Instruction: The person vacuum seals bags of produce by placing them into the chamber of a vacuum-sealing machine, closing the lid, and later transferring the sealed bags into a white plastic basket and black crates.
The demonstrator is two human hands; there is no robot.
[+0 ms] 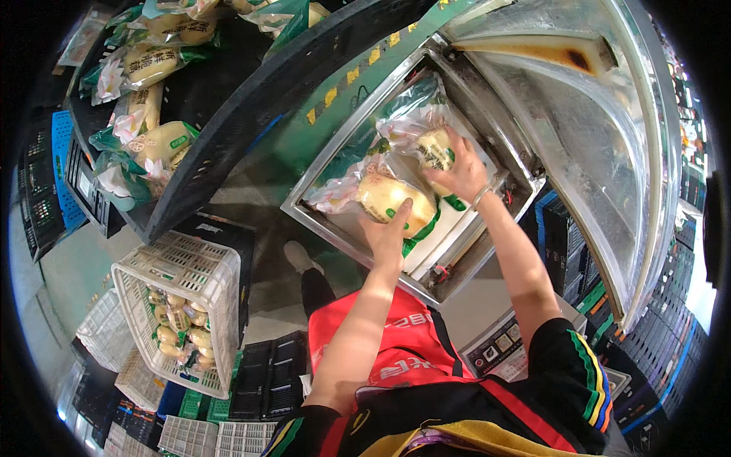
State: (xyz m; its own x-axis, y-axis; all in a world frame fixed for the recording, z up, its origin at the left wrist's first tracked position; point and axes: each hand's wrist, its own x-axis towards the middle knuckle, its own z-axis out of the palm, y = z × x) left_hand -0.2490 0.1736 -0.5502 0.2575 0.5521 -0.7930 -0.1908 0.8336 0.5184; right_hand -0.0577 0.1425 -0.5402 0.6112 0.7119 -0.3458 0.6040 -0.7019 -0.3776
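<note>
Two plastic bags of lotus root lie side by side in the open metal chamber of a vacuum packing machine (342,243). On the nearer bag (394,200) rests my left hand (388,234), its thumb on top and its fingers at the lower left side. My right hand (462,168) is on the farther bag (431,148), thumb and fingers spread over its upper face. The printed bag mouths point to the upper left of the chamber. The raised clear lid (571,114) stands at the right.
A large black crate (240,108) at upper left holds several bagged lotus roots (163,143). A white basket (177,265) at lower left contains more packs. Black crates (657,365) are stacked at the right. The machine's control panel (497,345) is near my right elbow.
</note>
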